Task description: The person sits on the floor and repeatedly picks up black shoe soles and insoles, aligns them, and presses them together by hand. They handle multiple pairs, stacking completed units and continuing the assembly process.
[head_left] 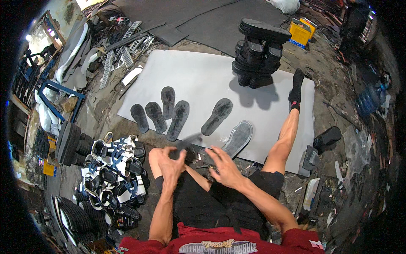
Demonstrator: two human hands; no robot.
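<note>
My left hand [171,167] is over my bent knee, thumb and fingers closed round a dark shoe sole [188,143], slightly blurred. To its right, my right hand [227,170] has its fingers spread and holds nothing that I can see. Just beyond its fingertips lies a sole with a shiny face and pale rim [240,137], partly over the sheet's near edge. Farther off, a single dull dark sole [217,116] rests on the white sheet [194,70]. Several more dark soles [178,120] lie grouped at the sheet's left side.
A tall stack of thick black soles [259,53] stands at the sheet's far right, beside my stretched-out leg [282,146]. Left of me are piled white and black sandals [114,169] and black soles [69,144]. Yellow boxes [301,33] sit at the back right.
</note>
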